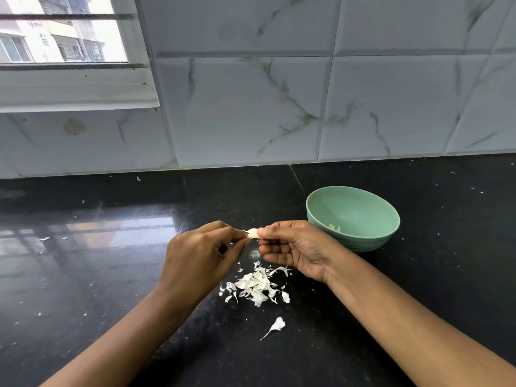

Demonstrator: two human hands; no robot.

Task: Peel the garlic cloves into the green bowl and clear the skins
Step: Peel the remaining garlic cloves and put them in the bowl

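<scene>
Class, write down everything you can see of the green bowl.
The bowl is pale green, round and matte, perhaps plastic, with ribbed rings low on its outer wall. It stands upright on the black counter. A few pale pieces lie inside, partly hidden by the near rim. The right hand, pinching a clove, overlaps its left edge in view; contact cannot be told.

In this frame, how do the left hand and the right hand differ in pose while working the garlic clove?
The left hand shows its back to the camera; the right hand shows its palm. The left hand pinches the left end of the garlic clove, the right hand pinches its right end. The right hand lies nearer the green bowl than the left hand does. Shared: both pinch the same clove with curled fingers.
</scene>
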